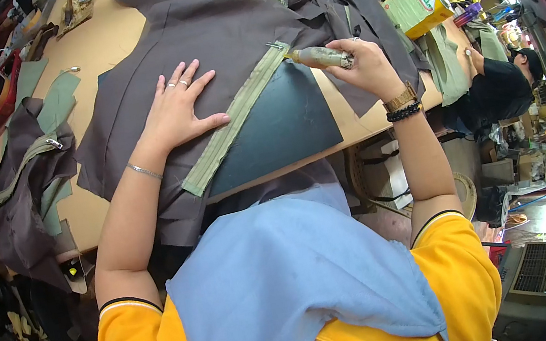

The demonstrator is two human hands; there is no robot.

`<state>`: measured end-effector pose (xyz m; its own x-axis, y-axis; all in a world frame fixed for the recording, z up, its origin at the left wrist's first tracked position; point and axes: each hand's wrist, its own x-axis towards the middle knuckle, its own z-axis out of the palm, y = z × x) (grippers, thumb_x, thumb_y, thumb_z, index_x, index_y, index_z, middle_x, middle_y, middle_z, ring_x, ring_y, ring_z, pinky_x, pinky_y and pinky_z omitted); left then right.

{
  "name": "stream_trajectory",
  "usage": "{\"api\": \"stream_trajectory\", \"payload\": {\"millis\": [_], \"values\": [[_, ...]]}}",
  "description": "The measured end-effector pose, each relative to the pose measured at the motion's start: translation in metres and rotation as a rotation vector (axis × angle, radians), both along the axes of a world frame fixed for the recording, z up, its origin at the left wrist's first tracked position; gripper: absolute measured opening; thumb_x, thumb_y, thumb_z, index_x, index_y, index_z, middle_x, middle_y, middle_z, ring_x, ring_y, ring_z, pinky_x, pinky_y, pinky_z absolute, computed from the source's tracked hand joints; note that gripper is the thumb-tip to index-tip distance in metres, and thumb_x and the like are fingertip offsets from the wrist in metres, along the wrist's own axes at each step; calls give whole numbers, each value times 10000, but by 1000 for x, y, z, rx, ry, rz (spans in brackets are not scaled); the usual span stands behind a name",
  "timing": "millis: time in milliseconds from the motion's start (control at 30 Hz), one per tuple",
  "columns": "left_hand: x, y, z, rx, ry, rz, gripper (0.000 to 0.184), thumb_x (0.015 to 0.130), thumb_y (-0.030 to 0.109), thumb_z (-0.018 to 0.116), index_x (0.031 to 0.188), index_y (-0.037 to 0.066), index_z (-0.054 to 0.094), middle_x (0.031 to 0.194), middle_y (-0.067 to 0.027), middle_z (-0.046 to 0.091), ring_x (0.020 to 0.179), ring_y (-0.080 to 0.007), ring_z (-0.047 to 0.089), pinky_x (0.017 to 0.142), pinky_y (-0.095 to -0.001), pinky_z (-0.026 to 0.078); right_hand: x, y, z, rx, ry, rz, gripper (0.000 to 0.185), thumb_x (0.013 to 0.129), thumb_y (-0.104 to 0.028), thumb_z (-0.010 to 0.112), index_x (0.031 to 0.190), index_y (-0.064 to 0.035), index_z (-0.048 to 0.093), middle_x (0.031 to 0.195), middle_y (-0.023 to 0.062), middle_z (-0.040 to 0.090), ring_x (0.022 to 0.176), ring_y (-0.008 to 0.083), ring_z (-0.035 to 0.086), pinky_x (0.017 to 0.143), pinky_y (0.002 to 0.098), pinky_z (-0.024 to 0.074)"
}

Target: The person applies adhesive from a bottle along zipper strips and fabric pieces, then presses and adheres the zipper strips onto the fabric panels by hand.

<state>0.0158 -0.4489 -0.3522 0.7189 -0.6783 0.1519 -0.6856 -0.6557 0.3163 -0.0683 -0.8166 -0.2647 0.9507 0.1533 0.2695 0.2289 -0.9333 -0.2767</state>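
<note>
Dark brown fabric [131, 71] is spread over the table. Along its edge runs a green zipper strip [237, 119], slanting from a metal pull near the top down to the lower left. My left hand [182, 106] lies flat on the fabric with its fingers spread, the thumb touching the strip's edge. In my right hand [364, 65] is a small tool with a worn, rounded handle [322, 57], its tip at the strip's upper end by the pull. A dark flat board [287, 122] lies beneath, right of the strip.
A yellow and green tin [416, 6] stands at the upper right. More brown fabric with a zipper [24, 162] and green pieces [58, 100] lie at the left. A red tray [4, 97] is beyond them. Another person [496, 84] is at the right.
</note>
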Motion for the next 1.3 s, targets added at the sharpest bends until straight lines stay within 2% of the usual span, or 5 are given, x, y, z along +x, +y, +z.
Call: {"api": "stream_trajectory", "payload": {"millis": [300,400,500,933,1300], "values": [[2,0,-4,-25,-28,-5,959,736,770,675,1477,187,500,1584,-170,374,1497,-366,277,1202,-597,205,-11,12,-3,55,31,47,394,768,-167,813,1107,-5,696,929,152,707,839,299,697,761,350,542],[2,0,-4,-32,-25,-6,956,737,773,672,1473,186,505,1584,-168,374,1497,-366,278,1202,-595,205,-13,14,-9,87,-14,107,390,743,-186,811,1092,-41,713,863,146,684,713,292,658,696,379,533],[2,0,-4,-35,-23,-4,955,737,775,670,1471,186,509,1585,-167,373,1497,-364,279,1203,-593,206,-20,23,-5,101,86,67,392,773,-156,813,1115,-7,691,928,150,701,815,296,688,750,346,542],[1,0,-3,-18,-27,-2,956,734,772,674,1472,188,507,1583,-168,379,1497,-359,282,1202,-597,203,-28,22,-6,132,-6,-1,410,782,-164,811,1140,-8,685,947,135,724,830,226,713,771,321,556],[1,0,-3,0,-20,5,903,762,702,702,1491,217,480,1610,-123,343,1512,-345,251,1209,-589,194,-27,25,-16,208,45,17,414,781,-177,811,1135,-3,686,991,161,729,858,248,721,786,328,560]]}}
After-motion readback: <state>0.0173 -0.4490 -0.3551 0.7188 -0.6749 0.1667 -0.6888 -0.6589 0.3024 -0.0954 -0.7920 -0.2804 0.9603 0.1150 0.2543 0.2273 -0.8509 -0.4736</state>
